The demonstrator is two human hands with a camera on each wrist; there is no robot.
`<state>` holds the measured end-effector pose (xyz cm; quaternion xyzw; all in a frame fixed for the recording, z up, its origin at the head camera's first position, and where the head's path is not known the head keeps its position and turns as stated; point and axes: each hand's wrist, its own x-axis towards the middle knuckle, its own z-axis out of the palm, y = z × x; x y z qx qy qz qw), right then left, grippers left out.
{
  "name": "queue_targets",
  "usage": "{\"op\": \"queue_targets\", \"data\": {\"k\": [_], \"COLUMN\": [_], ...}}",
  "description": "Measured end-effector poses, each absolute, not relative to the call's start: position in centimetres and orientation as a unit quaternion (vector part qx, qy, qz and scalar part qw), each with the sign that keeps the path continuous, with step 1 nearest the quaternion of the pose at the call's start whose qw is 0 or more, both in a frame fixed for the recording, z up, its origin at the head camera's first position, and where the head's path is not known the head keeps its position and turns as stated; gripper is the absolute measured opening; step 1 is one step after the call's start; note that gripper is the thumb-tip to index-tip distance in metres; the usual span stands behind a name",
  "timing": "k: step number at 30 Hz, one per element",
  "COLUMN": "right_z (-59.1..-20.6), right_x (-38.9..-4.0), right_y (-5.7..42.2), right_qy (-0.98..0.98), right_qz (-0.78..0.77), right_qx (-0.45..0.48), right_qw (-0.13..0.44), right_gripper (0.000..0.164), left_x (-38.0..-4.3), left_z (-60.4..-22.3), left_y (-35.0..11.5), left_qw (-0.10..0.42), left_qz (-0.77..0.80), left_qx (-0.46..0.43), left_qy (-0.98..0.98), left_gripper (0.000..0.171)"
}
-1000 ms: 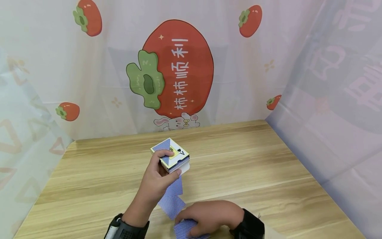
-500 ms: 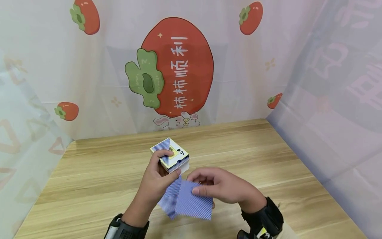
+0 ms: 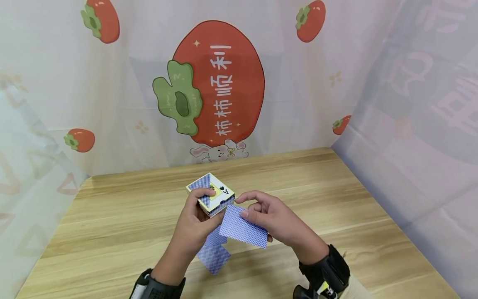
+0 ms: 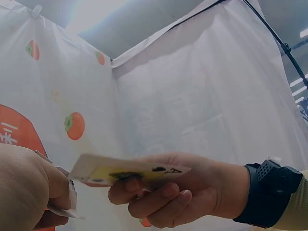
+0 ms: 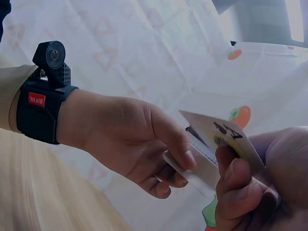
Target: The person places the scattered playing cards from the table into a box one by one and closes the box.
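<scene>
My left hand (image 3: 188, 232) grips a playing-card box (image 3: 223, 198) above the table, fingers over its ace-of-spades top and thumb at the lower edge. The blue edges of cards show at the box's near end; its white flap (image 5: 198, 184) hangs out in the right wrist view. My right hand (image 3: 281, 220) pinches a blue-backed playing card (image 3: 244, 230) between thumb and fingers, its corner right at the box's near end. The card's underside (image 4: 122, 174) shows an A and a yellow patch. Its index finger reaches toward the box's corner.
Blue-patterned cards (image 3: 213, 258) lie on the wooden table (image 3: 336, 232) below the hands, partly covered by the left hand and the held card. Fabric walls printed with persimmons (image 3: 220, 83) enclose the table's back and sides.
My right hand has picked the blue-backed card up from the near table and carried it forward and up to the box. The left hand and box have hardly moved.
</scene>
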<state>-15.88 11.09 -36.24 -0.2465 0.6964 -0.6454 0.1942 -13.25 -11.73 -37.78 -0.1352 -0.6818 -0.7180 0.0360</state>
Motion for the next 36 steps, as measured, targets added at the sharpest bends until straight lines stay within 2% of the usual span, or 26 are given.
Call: {"op": "queue_targets", "data": {"k": [12,22,29,36], "right_z": [-36.5,-36.8,-36.7,-36.8], "right_x": [-15.7,-14.5,-14.1,-13.9], "right_y": [10.1,8.2,7.6,7.3], "right_qy": [0.682,0.676,0.687,0.691], "right_qz": [-0.688,-0.718,-0.717,-0.715], "right_qx": [-0.173,-0.105,-0.079,-0.071], "right_qw": [0.179,0.126,0.088,0.076], "right_gripper": [0.037,0.031,0.03,0.027], "left_x": [-13.2,-13.0,-12.8,-12.6], "left_z": [-38.1,-38.3,-38.5,-38.9], "left_y": [-11.3,-10.8,-10.5,-9.8], "left_qw": [0.013,0.025,0.055,0.041], "left_qz": [-0.738,-0.724,-0.69,-0.677], "left_qx": [-0.139,-0.131,-0.104,-0.107], "left_qy": [-0.66,-0.676,-0.715,-0.727], "left_gripper": [0.058,0.059,0.056,0.055]}}
